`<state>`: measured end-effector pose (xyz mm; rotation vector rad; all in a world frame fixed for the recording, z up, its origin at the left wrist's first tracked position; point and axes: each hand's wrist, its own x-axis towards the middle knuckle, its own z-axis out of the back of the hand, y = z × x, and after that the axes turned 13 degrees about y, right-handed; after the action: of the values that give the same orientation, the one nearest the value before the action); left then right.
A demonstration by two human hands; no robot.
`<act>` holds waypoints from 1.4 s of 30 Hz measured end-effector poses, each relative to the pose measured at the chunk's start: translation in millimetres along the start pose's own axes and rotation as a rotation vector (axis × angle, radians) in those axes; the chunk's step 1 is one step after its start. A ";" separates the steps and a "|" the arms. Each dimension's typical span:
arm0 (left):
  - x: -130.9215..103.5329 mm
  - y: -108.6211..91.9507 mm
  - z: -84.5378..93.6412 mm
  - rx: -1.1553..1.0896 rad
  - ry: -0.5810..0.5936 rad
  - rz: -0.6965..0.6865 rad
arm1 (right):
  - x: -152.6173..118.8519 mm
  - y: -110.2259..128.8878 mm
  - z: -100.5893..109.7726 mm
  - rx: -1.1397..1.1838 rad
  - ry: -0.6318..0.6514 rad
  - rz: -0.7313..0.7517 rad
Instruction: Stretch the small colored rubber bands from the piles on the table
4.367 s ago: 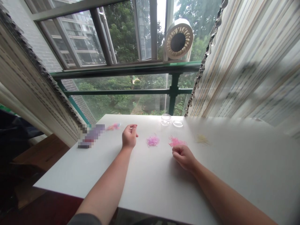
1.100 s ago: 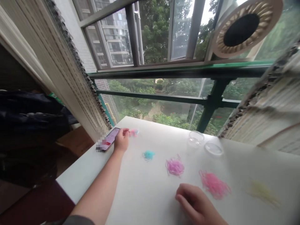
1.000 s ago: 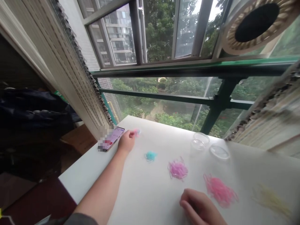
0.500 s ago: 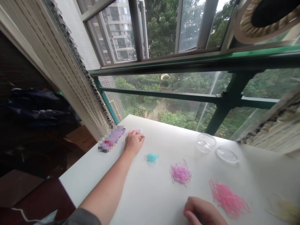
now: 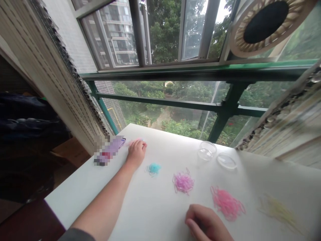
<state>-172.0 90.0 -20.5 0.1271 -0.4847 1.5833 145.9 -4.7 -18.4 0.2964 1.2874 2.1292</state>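
At the table's far left, my left hand [image 5: 136, 153] is closed with its fingers bent down. It lies against a small pinkish pile [image 5: 132, 142] with a bit of blue, partly covered by the fingers; whatever they pinch is hidden. My right hand [image 5: 207, 223] rests in a loose fist near the front edge, with nothing visible in it. Close beside it is a heap of pink rubber bands [image 5: 227, 203]. Purple bands [image 5: 184, 182] and a smaller turquoise heap [image 5: 153, 168] lie between the hands. Yellow bands [image 5: 279, 210] are spread at the right.
A clear round container [image 5: 207, 152] stands toward the back of the white table [image 5: 150, 207], with its clear lid [image 5: 226, 161] beside it. A purple phone-like object [image 5: 111, 150], partly blurred out, lies at the left edge. Behind runs a green railing [image 5: 160, 101].
The view has swung a little to the right, so everything appears further left and the yellow heap shows more. My left hand's fingers have shifted slightly over the small pile. My right hand stays curled.
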 end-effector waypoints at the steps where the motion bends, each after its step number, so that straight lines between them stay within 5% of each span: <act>1: 0.6 -2.2 1.8 -0.036 -0.010 -0.028 | 0.3 0.5 -0.1 -0.005 0.001 0.005; 6: -5.1 -32.0 14.0 -0.214 0.011 -0.184 | 1.5 4.0 0.1 0.049 -0.015 0.034; 14: -46.1 -136.2 34.8 -0.548 0.173 -0.548 | 3.4 3.8 -6.4 0.411 -0.299 0.081; 18: -64.2 -169.8 35.1 -0.680 0.286 -0.624 | -1.5 0.8 -2.4 0.490 -0.387 0.094; 25: -72.6 -167.4 29.7 -0.765 0.360 -0.480 | -6.0 4.8 0.3 0.504 -0.353 0.085; 42: -76.9 -148.9 22.9 -0.835 0.465 -0.608 | -4.7 1.0 -1.9 0.512 -0.328 0.062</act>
<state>-25.5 9.8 5.4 -0.6591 -0.6239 0.6902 148.2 -9.2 -17.9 0.8689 1.6127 1.6737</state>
